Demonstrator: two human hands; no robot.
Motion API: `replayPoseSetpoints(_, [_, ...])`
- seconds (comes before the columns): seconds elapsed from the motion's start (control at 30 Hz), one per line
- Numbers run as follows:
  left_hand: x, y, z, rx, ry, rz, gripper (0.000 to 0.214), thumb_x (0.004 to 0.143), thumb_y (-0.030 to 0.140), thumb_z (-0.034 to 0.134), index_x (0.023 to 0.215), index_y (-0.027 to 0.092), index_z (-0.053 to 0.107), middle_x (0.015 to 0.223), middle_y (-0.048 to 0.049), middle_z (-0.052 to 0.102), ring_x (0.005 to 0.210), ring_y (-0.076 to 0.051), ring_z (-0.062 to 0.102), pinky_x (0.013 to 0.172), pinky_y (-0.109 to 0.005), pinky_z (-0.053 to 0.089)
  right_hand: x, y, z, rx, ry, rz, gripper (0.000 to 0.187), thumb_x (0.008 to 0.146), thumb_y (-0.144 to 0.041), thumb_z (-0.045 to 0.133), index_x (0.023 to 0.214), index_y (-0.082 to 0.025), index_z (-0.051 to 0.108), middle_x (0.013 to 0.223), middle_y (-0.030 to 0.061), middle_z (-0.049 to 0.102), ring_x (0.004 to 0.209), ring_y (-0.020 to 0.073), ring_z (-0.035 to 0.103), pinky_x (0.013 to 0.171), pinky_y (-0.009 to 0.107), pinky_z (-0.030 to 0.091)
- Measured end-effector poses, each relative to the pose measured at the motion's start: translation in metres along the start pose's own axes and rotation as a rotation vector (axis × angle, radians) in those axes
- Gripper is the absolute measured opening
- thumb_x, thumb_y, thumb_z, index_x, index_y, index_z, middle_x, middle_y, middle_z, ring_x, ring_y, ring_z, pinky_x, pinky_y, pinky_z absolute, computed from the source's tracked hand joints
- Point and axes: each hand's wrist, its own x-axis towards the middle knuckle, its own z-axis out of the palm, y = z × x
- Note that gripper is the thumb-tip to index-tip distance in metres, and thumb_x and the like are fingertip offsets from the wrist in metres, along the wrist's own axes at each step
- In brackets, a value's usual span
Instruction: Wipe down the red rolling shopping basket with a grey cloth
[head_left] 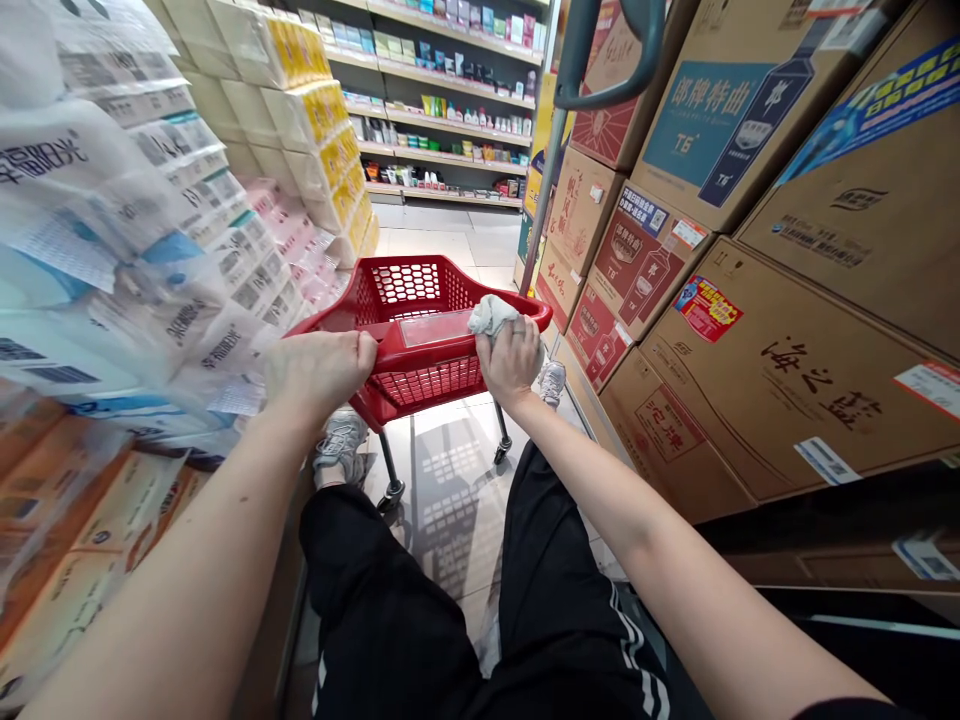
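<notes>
Narrow aisle, red shopping cart (457,385) straight ahead of the person, between the two feet. Its handle bar (435,353) crosses the near side, within reach of both arms.

Left hand (319,368): closed in a fist over the left end of the handle, thumb showing on the right side; the curled fingers are mostly hidden. Cart basket extends to the right of this hand and beyond it.

Right hand (511,355): narrow grip, fingers bent over a pale, crumpled cloth (491,313). Cloth sits at the far left of the knuckles, on the right part of the handle, bunched and partly covered by the fingers. Hands apart, a clear panel (433,328) on the handle between them.

Left side: stacked paper packs (191,190), near ones blurred. Right side: piled cardboard boxes (817,375). Far end: stocked shelves (456,127). Below, pale floor tiles (450,520).
</notes>
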Motion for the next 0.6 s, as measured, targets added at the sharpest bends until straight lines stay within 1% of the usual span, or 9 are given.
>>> replayPoseSetpoints(0.1, [-0.001,0.000,0.001,0.006,-0.006,0.006,0.067,0.094,0.044,0.015,0.095,0.015,0.075,0.092,-0.0150,0.074,0.082,-0.026,0.065,0.066,-0.032,0.039,0.015,0.016,-0.003,0.019,0.019,-0.104,0.054,0.102,-0.040,0.022,0.135,-0.010,0.052,0.143,0.0205,0.049,0.136,0.0327,0.041,0.115,0.049,0.028])
replayPoseSetpoints(0.17, [-0.002,0.001,0.002,0.006,0.006,0.015,0.069,0.094,0.045,0.014,0.095,0.015,0.076,0.092,-0.0157,0.074,0.082,-0.027,0.065,0.066,-0.033,0.039,0.033,0.026,-0.008,0.026,-0.002,-0.129,0.055,0.103,-0.039,0.018,0.131,-0.011,0.055,0.134,0.0199,0.058,0.128,0.0320,0.050,0.111,0.047,0.034])
replayPoseSetpoints(0.27, [-0.003,0.004,0.000,-0.004,0.016,0.017,0.070,0.094,0.046,0.013,0.097,0.014,0.076,0.092,-0.0171,0.073,0.083,-0.029,0.066,0.064,-0.034,0.039,0.066,0.030,-0.014,0.041,-0.142,-0.079,0.056,0.103,-0.042,0.017,0.119,-0.014,0.063,0.117,0.0173,0.068,0.113,0.0315,0.061,0.101,0.044,0.042])
replayPoseSetpoints(0.37, [-0.002,0.006,-0.002,-0.011,-0.007,0.010,0.066,0.094,0.043,0.016,0.096,0.014,0.076,0.092,-0.0167,0.074,0.082,-0.029,0.066,0.063,-0.033,0.039,0.089,0.025,-0.016,0.063,-0.306,-0.032,0.052,0.101,-0.044,0.026,0.108,-0.016,0.069,0.116,0.0153,0.070,0.108,0.0311,0.064,0.095,0.041,0.046])
replayPoseSetpoints(0.43, [-0.002,0.005,-0.003,-0.011,-0.021,0.008,0.064,0.093,0.040,0.017,0.094,0.014,0.075,0.094,-0.0157,0.074,0.083,-0.027,0.066,0.063,-0.032,0.038,0.093,0.021,-0.016,0.079,-0.347,-0.025,0.052,0.100,-0.045,0.027,0.106,-0.016,0.070,0.118,0.0142,0.070,0.108,0.0308,0.064,0.095,0.040,0.046])
replayPoseSetpoints(0.5, [-0.003,0.004,-0.003,-0.004,-0.023,0.007,0.063,0.093,0.039,0.018,0.094,0.014,0.075,0.095,-0.0151,0.074,0.084,-0.027,0.066,0.064,-0.032,0.038,0.087,0.021,-0.016,0.095,-0.323,-0.046,0.054,0.101,-0.047,0.023,0.109,-0.019,0.069,0.118,0.0113,0.070,0.108,0.0302,0.064,0.095,0.041,0.046])
replayPoseSetpoints(0.6, [-0.003,0.002,-0.001,0.007,-0.018,-0.007,0.063,0.094,0.040,0.018,0.095,0.014,0.075,0.095,-0.0150,0.074,0.085,-0.027,0.067,0.064,-0.032,0.038,0.075,0.023,-0.019,0.120,-0.280,-0.101,0.059,0.102,-0.054,0.015,0.122,-0.025,0.063,0.122,0.0065,0.068,0.111,0.0292,0.063,0.099,0.042,0.045])
